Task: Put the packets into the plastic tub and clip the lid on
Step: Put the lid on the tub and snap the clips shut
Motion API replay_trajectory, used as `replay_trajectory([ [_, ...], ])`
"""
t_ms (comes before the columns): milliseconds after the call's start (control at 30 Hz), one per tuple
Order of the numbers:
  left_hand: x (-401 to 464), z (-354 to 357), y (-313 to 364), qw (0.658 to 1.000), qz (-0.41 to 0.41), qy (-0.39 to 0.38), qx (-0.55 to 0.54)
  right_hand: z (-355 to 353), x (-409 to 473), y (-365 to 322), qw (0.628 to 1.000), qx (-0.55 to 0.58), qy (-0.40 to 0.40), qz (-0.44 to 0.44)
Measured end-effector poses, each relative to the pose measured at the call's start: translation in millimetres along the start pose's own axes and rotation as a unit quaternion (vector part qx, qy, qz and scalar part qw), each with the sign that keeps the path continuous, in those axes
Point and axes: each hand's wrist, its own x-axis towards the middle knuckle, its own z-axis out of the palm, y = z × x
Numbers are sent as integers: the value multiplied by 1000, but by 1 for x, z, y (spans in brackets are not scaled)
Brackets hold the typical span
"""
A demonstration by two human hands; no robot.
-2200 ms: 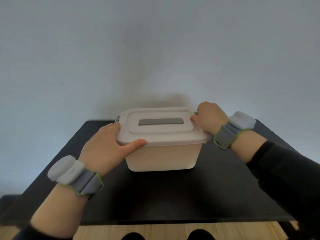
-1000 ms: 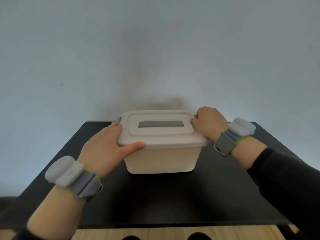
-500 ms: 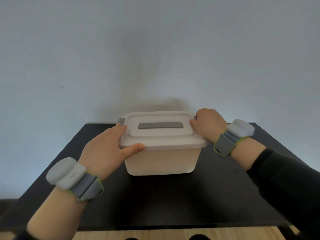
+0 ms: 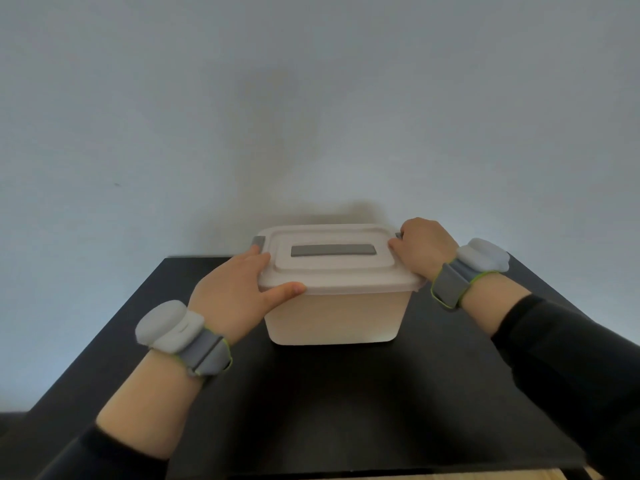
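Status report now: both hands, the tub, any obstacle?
Left hand and right hand on lid. Lid sits on tub. Packets unseen. No obstacle.

Table [image 4: 346,403]: stands against the wall [image 4: 311,98], which rises behind its far edge.
Plastic tub [image 4: 332,317]: sits on the table, toward the far edge, about midway between the table's left and right sides.
Lid [image 4: 346,275]: lies on top of the plastic tub, covering its opening.
Handle strip [image 4: 333,250]: set in the middle of the lid's top.
Left clip [image 4: 258,242]: at the lid's left end, near the far corner.
Left hand [image 4: 232,296]: at the lid's near left corner, thumb along the front rim, fingers over the left edge.
Right hand [image 4: 420,249]: at the lid's right end, over the far corner.
Wrist bands: one behind each hand, left [image 4: 183,336] and right [image 4: 467,268], above the table.
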Motion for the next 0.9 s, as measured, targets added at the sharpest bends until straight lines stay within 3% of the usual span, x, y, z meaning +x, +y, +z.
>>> replay_trajectory([
  [500, 58, 21, 4, 999, 25, -41, -1, 8, 43, 7, 991, 83, 48, 92],
  [900, 91, 35, 7, 999, 35, -42, 2, 11, 70, 16, 996, 42, 51, 61],
])
